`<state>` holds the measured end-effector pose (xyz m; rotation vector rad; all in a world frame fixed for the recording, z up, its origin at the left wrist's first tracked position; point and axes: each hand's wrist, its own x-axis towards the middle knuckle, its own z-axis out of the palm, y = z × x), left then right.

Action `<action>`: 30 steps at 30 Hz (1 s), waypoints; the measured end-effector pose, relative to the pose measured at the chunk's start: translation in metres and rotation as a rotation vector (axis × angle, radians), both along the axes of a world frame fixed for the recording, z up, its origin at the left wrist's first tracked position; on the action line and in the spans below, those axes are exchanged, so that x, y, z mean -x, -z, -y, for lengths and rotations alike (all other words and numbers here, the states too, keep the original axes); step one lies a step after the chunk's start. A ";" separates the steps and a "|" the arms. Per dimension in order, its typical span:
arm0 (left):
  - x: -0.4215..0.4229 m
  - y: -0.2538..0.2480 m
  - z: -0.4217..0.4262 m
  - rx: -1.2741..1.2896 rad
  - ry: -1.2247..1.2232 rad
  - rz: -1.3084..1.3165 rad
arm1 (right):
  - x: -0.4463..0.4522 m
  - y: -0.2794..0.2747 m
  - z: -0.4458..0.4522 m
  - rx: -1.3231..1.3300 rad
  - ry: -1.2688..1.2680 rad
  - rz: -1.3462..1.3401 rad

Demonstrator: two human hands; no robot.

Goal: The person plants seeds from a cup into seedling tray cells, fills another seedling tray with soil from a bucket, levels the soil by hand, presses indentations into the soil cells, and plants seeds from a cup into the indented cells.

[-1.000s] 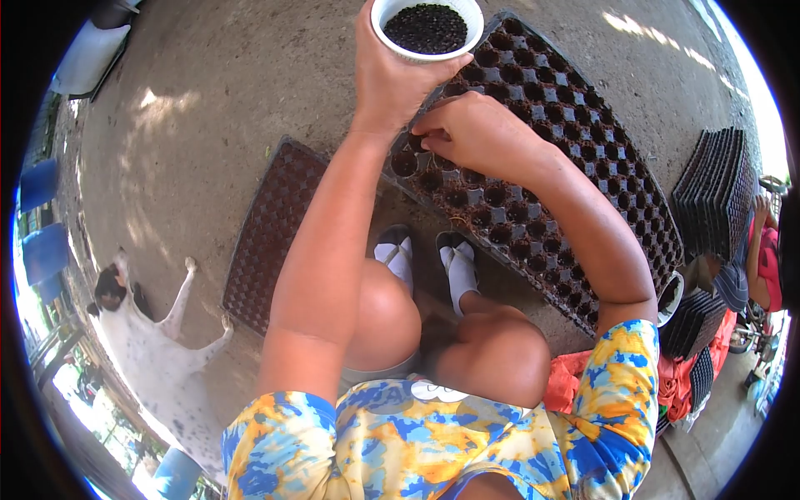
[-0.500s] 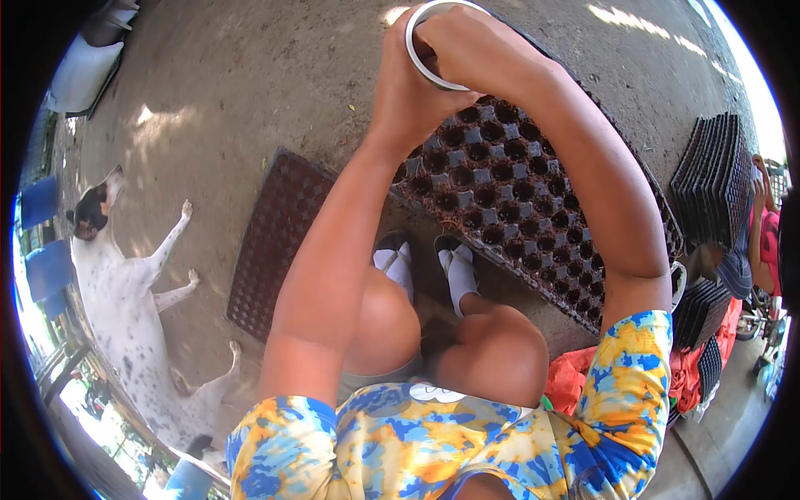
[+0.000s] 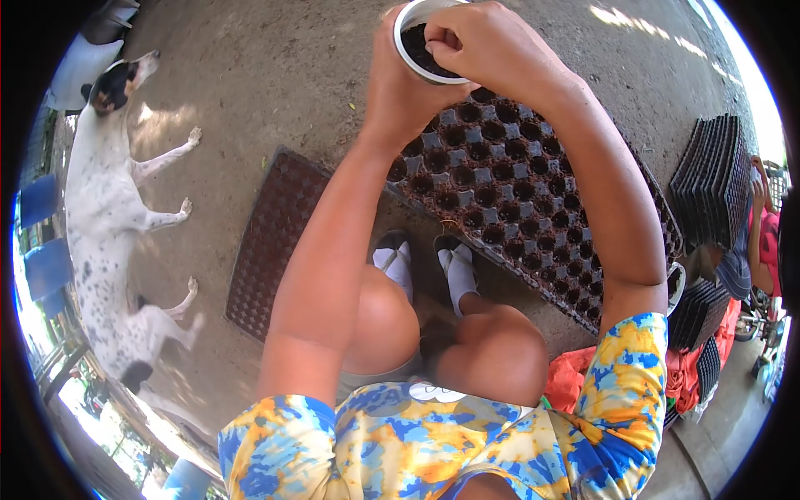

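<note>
- Cup position: the white cup (image 3: 419, 12) is at the top of the view, in line with one corner of the large cell tray (image 3: 500, 171); its height above the tray cannot be judged.
- Left hand (image 3: 396, 92): clamped around the cup's outer wall. Hold the cup firmly, its mouth facing up, to avoid spilling the dark, loose contents (image 3: 414, 48).
- Right hand (image 3: 492, 50): fingers curl inside the cup's mouth, over the contents. Whether the fingertips meet, or grip any grains, cannot be told.
- Pressure: use the fingertips lightly; loose grains probably slip under a hard squeeze.
- Clearance: raise the right hand clear of the rim, since a knock could tip the cup.
- Footing: the smaller tray (image 3: 275, 242) lies on the ground beside the feet (image 3: 400, 267); avoid stepping on either tray.
</note>
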<state>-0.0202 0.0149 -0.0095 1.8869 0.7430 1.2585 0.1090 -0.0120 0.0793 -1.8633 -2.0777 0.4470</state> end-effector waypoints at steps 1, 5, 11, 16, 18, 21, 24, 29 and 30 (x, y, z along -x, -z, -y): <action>0.000 -0.001 0.000 0.046 0.006 0.025 | -0.002 -0.001 0.002 -0.041 0.007 -0.018; 0.002 -0.014 -0.003 0.301 0.154 0.321 | 0.002 0.009 0.031 -0.163 -0.038 -0.327; 0.011 -0.001 -0.016 -0.005 -0.018 0.157 | 0.020 0.064 0.054 0.034 -0.216 -0.164; 0.011 0.001 -0.014 -0.087 -0.062 0.126 | 0.021 0.070 0.054 0.083 -0.193 -0.110; 0.009 0.001 -0.013 -0.077 -0.059 0.131 | 0.016 0.069 0.052 0.059 -0.198 -0.085; 0.008 0.000 -0.016 -0.035 0.015 0.194 | 0.005 0.049 0.051 -0.033 -0.158 -0.123; 0.006 -0.005 -0.014 0.237 0.211 0.342 | -0.002 0.013 0.043 -0.266 -0.063 -0.173; -0.004 0.002 -0.001 -0.112 0.034 -0.013 | 0.004 -0.009 0.006 0.097 -0.049 0.091; -0.005 0.000 0.003 -0.128 0.032 -0.031 | 0.003 0.004 0.000 0.016 -0.092 0.114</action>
